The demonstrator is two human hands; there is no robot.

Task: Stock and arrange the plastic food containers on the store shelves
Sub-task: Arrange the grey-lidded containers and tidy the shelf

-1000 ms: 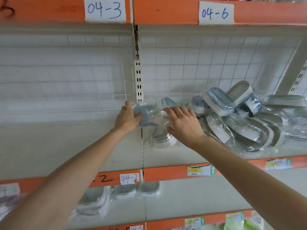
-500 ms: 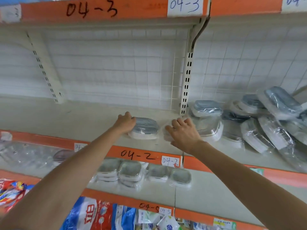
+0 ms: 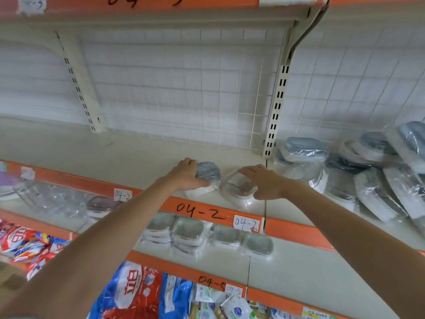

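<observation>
While both hands grip wrapped containers, left hand [image 3: 186, 174] and right hand [image 3: 264, 183], the shelf edge [image 3: 200, 212] reads "04-2".

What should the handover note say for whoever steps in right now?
Left hand holds the grey-lidded container at the shelf front.
Right hand holds the clear-lidded container beside it.
Done: these two sit side by side above the 04-2 label.
Left: a jumbled pile of wrapped containers in the right bay needs lining up.
</observation>
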